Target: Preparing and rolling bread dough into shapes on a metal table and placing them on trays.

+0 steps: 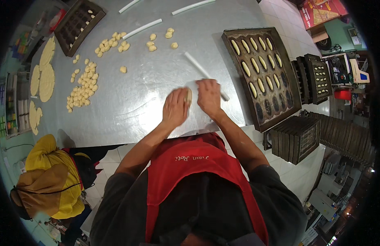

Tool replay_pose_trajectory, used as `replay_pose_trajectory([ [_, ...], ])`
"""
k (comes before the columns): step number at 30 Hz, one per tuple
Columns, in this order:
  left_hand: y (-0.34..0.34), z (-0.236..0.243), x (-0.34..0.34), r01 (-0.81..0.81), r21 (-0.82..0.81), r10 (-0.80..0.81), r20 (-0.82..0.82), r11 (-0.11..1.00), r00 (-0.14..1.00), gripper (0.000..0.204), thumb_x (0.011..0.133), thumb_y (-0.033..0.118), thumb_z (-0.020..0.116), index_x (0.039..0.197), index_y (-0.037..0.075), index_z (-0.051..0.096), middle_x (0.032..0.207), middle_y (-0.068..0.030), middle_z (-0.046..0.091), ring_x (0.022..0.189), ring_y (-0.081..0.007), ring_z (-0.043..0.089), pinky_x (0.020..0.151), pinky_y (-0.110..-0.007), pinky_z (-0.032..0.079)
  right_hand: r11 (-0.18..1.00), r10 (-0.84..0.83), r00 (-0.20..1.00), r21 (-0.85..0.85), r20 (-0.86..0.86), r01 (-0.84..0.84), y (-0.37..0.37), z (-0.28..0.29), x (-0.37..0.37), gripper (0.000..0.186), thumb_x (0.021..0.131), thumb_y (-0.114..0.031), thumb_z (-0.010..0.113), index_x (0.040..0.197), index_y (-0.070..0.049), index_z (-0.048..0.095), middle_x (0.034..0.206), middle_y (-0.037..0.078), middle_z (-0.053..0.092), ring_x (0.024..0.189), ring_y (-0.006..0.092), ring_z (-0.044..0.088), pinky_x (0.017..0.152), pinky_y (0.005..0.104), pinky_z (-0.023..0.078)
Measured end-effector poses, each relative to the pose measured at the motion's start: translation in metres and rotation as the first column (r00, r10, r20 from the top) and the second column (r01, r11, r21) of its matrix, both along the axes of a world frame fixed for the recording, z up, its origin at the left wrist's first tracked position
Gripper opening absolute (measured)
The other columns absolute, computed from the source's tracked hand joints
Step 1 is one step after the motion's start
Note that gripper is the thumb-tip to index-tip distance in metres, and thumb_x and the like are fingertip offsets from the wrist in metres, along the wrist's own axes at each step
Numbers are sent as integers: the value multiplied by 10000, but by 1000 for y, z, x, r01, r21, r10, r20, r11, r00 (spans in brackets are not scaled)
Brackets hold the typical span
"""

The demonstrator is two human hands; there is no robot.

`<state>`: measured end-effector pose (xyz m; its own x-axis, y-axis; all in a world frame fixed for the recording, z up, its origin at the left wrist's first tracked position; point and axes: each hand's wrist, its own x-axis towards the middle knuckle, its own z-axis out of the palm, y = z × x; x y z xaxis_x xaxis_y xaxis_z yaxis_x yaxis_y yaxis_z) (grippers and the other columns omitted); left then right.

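Note:
Low over the metal table, my left hand (176, 107) has its fingers together against a small pale piece of dough (189, 96), which shows along its inner edge. Just to the right, my right hand (209, 97) is curled, its fingertips turned down and slightly blurred; what lies under them is hidden. A white rolling pin (195, 63) lies slantwise and passes behind the right hand's knuckles; whether the hand touches it I cannot tell. On the right, a dark baking tray (239, 92) holds rows of long shaped dough pieces (254, 64) in oval hollows, with several near hollows bare.
Many dough balls (88, 80) cluster at the left of the table (149, 82). Flattened dough sheets (47, 84) lie at its left edge. More white rods (142, 28) and another tray (77, 26) are farther back. Stacked trays (294, 139) stand at right; a person in yellow (54, 176) at left.

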<state>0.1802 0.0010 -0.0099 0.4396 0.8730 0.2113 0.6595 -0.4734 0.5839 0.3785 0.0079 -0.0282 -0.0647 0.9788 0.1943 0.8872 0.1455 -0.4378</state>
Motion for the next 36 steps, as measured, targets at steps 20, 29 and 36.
replay_pose_trajectory([
  [20,23,-25,-230,-685,47,678,105,727,727,291,962,103,698,1216,-38,693,1165,-232,706,1059,-410,690,945,-487,554,900,331,937,-336,114,-277,-84,-3,-82,916,1088,-591,527,1762,-36,249,1815,325,147,1689,508,130,1322,728,112],
  [29,132,-39,-372,-965,-79,943,-204,251,262,436,963,365,838,1066,-49,744,878,-208,751,833,-401,734,817,-494,582,991,130,986,-1,104,-131,57,-2,-112,750,1005,-434,716,1570,3,487,1552,260,504,1447,438,456,1196,618,353],
  [36,77,-44,-269,-658,-324,722,454,680,522,216,1002,169,836,1054,18,691,946,-62,742,841,-134,684,795,-299,560,983,169,973,-43,-160,-178,-27,22,-44,470,907,-170,845,1333,-44,694,1309,184,677,1213,406,614,1041,489,505],
])
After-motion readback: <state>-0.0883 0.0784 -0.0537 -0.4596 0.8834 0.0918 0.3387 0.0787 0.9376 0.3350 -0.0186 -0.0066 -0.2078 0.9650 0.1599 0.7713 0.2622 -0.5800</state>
